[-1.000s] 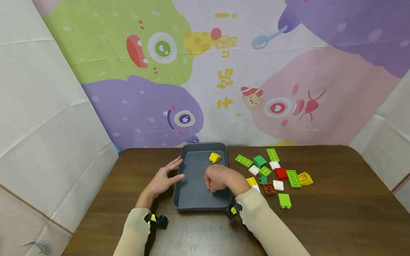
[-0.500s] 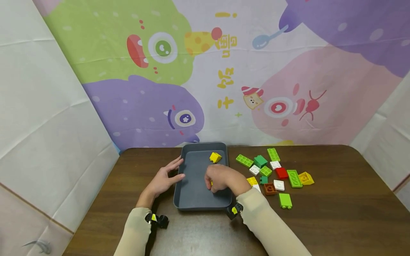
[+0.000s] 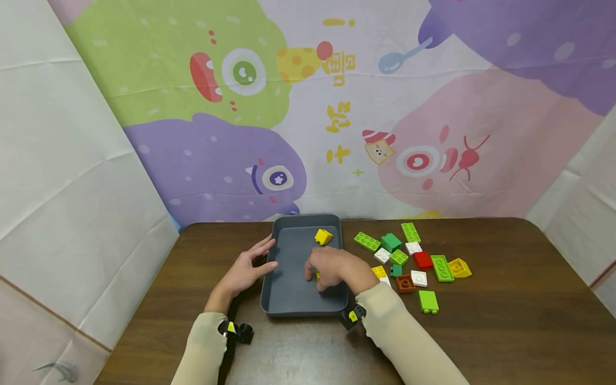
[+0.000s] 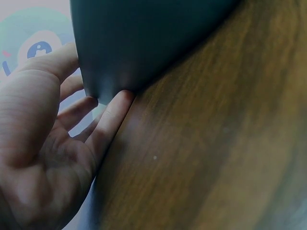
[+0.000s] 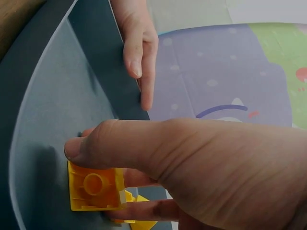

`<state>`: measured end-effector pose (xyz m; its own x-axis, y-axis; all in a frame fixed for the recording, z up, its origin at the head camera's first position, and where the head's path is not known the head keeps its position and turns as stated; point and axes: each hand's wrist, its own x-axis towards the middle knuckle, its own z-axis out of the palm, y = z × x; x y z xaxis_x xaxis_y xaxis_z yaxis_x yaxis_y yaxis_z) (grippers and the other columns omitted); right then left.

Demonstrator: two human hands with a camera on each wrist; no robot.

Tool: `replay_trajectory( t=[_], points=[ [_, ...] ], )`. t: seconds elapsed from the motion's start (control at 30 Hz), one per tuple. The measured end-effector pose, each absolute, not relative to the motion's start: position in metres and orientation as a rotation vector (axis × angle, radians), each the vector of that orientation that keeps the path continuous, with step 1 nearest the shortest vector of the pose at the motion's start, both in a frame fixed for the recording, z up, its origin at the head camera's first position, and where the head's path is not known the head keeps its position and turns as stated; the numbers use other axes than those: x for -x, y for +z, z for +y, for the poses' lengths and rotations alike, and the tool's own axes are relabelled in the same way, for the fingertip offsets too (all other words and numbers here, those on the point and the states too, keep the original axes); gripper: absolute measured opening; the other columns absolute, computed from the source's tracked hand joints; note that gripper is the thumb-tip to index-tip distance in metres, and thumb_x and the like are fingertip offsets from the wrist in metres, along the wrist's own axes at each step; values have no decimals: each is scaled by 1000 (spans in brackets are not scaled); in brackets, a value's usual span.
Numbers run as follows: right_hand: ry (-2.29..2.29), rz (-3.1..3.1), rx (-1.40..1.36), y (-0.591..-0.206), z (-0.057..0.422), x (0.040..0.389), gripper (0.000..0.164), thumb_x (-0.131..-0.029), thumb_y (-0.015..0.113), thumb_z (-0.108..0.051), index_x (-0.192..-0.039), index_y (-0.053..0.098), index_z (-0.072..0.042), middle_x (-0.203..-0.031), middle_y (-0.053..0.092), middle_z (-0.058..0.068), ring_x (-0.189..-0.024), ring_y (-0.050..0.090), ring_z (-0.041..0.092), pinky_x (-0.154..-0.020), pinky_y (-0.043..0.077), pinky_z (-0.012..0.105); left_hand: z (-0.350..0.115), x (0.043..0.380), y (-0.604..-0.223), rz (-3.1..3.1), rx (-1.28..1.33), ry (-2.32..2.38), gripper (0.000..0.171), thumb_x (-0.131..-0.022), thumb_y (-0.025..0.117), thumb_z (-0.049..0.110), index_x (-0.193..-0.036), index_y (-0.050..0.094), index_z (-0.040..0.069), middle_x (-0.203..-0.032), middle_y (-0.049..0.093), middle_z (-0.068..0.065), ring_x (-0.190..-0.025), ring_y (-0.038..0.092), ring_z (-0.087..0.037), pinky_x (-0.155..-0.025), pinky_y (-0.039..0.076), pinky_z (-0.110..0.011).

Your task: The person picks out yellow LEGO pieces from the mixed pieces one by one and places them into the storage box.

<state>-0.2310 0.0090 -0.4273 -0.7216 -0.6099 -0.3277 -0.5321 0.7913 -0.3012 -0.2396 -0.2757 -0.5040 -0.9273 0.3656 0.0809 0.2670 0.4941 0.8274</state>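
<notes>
The table (image 3: 520, 299) is of dark brown wood, with a visible grain and rounded far corners; near the person its top shines pale. Behind it hangs a cloth (image 3: 332, 192) printed with green, purple and pink monsters, and its yellow characters lie sideways. At the left and the right stand whitish sheets (image 3: 72, 160), which have creases.

On the table lies a dark grey tray (image 3: 289, 308) with its far end close to the cloth. The left hand (image 3: 243, 272) rests at the left wall of the tray, its thumb and fingers spread apart. The right hand (image 3: 329, 266) is inside the tray, with a yellow brick (image 5: 96, 187) between the thumb and the fingers. The thumb and the index finger stand apart; if they clamp the brick, I cannot tell. The brick turns its hollow underside to the wrist camera. Another sloped yellow brick (image 3: 323, 237) lies at the far right part of the tray. To the right, on the wood, are scattered green, white, red, brown and yellow bricks (image 3: 423, 260).
</notes>
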Motion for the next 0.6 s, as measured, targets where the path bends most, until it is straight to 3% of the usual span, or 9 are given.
replay_trajectory(
  t=[0.13, 0.37, 0.6],
  points=[
    [-261, 2569, 856, -427, 9, 231, 23, -99, 88, -15, -121, 86, -21, -138, 71, 7, -117, 63, 22, -105, 59, 45, -276, 240, -505, 2625, -552, 1418, 77, -108, 78, 35, -173, 45, 7, -187, 32, -15, -154, 52, -49, -129, 41, -69],
    [-249, 2557, 847, -424, 7, 232, 24, -98, 88, -15, -122, 85, -20, -134, 76, 5, -106, 61, 19, -97, 58, 41, -276, 240, -504, 2590, -525, 1438, 74, -109, 76, 23, -173, 43, 6, -188, 29, -15, -159, 48, -50, -132, 36, -71],
    [-249, 2532, 811, -418, 7, 233, 27, -100, 86, -15, -126, 84, -21, -128, 79, 4, -96, 61, 19, -89, 55, 39, -275, 240, -502, 2599, -524, 1434, 78, -108, 78, 33, -173, 44, 6, -187, 31, -16, -156, 50, -50, -131, 38, -70]
  ],
)
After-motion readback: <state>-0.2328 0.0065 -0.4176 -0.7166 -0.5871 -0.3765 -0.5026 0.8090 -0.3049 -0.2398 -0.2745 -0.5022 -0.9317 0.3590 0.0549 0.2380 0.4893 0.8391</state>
